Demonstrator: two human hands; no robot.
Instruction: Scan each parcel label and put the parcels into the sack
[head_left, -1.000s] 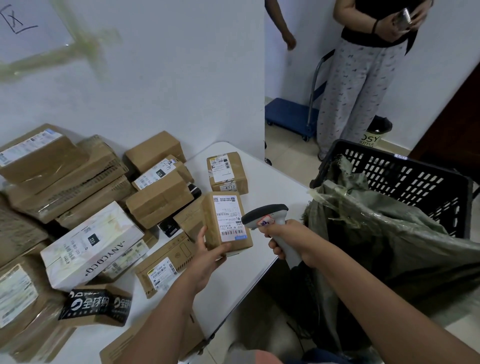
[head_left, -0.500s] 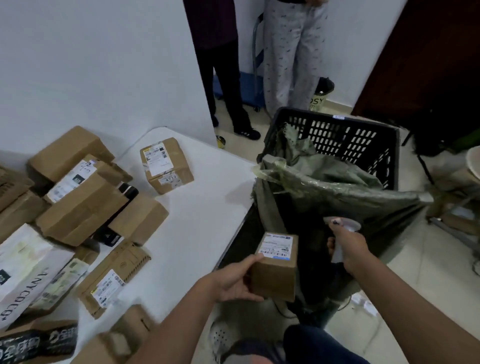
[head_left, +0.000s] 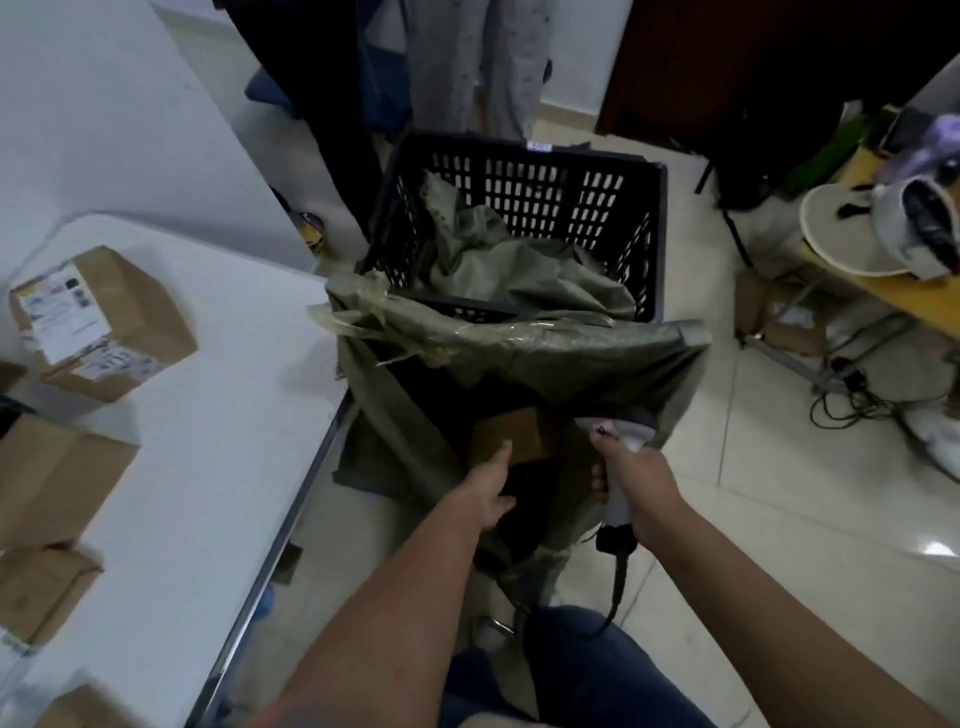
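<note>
Cardboard-brown, a small parcel (head_left: 511, 435) sits in the dark mouth of the sack (head_left: 524, 358), its label out of sight. The left hand (head_left: 491, 491) reaches in at the near edge of it, fingers extended against the box; whether they grip it or have let go cannot be told. The right hand (head_left: 636, 480) is wrapped round the handle of a grey scanner (head_left: 621, 452), its head pointing into the sack opening and its cable trailing down toward the person's knees.

The box looks stiff, light and dry, with taped corners; judged from its size, one hand across two opposite faces would carry it, and a short drop should not harm it. The sack is soft woven plastic, limp and slippery, its rim draped over a black crate (head_left: 519, 192) that props it open.

More parcels wait at left on the white table (head_left: 218, 415), one labelled box (head_left: 98, 322) nearest the corner. Two people's legs stand beyond the crate, and a cluttered stand with cables is at right on the tiled floor.
</note>
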